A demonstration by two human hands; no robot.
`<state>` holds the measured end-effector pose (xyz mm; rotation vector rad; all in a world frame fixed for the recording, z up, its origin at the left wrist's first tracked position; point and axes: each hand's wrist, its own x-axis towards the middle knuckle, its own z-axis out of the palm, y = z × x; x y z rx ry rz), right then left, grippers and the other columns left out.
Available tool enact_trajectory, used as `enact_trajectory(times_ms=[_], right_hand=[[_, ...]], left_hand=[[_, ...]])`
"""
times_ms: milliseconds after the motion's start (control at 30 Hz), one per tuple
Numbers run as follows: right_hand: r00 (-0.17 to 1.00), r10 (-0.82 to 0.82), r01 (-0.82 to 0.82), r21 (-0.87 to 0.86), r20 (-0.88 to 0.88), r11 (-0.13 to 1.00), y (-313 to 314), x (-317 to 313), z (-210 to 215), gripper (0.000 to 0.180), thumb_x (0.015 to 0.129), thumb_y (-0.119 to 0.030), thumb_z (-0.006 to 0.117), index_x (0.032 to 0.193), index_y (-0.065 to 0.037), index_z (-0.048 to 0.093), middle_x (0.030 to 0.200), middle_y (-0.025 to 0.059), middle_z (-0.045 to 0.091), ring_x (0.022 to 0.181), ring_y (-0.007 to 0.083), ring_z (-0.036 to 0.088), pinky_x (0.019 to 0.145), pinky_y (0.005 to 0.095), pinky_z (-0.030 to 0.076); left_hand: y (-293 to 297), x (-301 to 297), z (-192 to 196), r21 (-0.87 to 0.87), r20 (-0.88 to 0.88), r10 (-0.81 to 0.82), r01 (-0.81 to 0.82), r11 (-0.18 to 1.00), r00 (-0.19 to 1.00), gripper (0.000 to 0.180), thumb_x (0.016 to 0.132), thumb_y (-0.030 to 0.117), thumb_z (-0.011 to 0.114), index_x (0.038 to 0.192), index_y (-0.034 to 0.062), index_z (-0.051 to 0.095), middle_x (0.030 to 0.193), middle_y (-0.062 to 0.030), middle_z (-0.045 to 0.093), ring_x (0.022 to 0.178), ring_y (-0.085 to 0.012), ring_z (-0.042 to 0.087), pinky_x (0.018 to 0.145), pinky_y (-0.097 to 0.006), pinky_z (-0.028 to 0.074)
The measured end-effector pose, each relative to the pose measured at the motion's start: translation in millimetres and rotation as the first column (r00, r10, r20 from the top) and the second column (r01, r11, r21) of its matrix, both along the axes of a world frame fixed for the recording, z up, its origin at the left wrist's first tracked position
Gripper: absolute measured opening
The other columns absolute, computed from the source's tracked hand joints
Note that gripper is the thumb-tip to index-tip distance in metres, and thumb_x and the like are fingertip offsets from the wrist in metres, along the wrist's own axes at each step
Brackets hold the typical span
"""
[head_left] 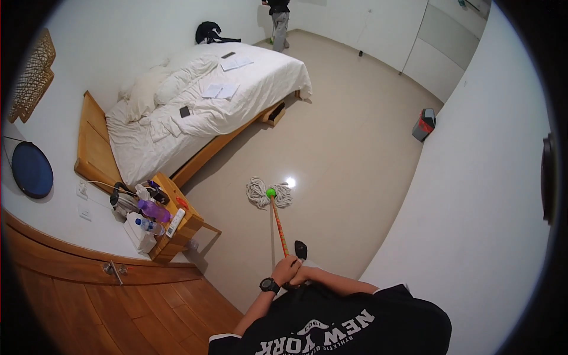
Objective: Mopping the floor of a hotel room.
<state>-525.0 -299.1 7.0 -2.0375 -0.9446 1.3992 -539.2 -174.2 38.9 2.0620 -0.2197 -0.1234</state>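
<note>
A string mop [257, 193] with grey-white strands and a green centre joint rests on the floor ahead of me, its strands spread to both sides. Its orange patterned handle [278, 223] slants back toward my body. My left hand [285, 270], below a black wristwatch [269, 285], is wrapped round the handle. Close against it, my right hand [302, 275] is closed on the handle's upper end, partly hidden by the left. One black shoe [301, 249] shows just beyond my hands.
Left stands a bed [260, 77] with white sheets and papers. A wooden nightstand [189, 222] holds bottles and a kettle. A wooden door [112, 302] is at lower left. A bin [423, 125] stands by the right wall; another person [280, 23] stands at the far end.
</note>
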Motion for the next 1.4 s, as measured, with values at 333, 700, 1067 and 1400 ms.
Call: enact_trajectory(times_ms=[333,700,1067,1400], right_hand=[[0.973,-0.174,0.227,0.525,-0.149,0.82,-30,1,80,0.026,0.069,-0.019,0.064,0.089,-0.003,0.067,0.086,0.0184,0.066,0.081,0.031,0.064,0.071,0.038,0.051],[0.992,0.03,-0.07,0.341,0.12,0.938,15,22,152,0.036,0.074,-0.023,0.061,0.103,-0.001,0.065,0.095,0.0195,0.065,0.095,0.0323,0.061,0.085,0.0417,0.048],[0.854,0.494,-0.494,-0.044,0.163,0.868,34,38,82,0.028,0.075,-0.02,0.057,0.095,-0.003,0.066,0.103,0.0214,0.063,0.102,0.0315,0.058,0.087,0.0427,0.046],[0.894,0.423,-0.446,0.184,0.15,0.876,45,40,79,0.026,0.079,-0.018,0.054,0.093,0.001,0.065,0.099,0.0235,0.061,0.099,0.0318,0.057,0.088,0.0434,0.045]], left_hand=[[7,-16,119,-0.268,-0.195,-0.203,0.147,0.952,0.96,0.042,0.087,0.041,0.056,0.099,0.002,0.063,0.092,-0.0174,0.064,0.088,-0.0334,0.062,0.08,-0.04,0.047],[30,-27,100,0.271,-0.078,-0.155,0.171,0.947,0.985,0.074,0.065,0.048,0.074,0.123,0.006,0.054,0.11,-0.0148,0.056,0.105,-0.0331,0.055,0.091,-0.042,0.044],[22,-39,118,0.33,0.145,-0.027,-0.023,0.944,0.989,0.065,0.058,0.02,0.073,0.12,0.0088,0.057,0.116,-0.01,0.06,0.112,-0.0289,0.054,0.096,-0.043,0.043],[35,-36,117,0.263,0.129,0.103,-0.135,0.955,0.986,0.057,0.055,0.013,0.07,0.112,0.0096,0.062,0.112,-0.0089,0.064,0.105,-0.0301,0.058,0.091,-0.04,0.047]])
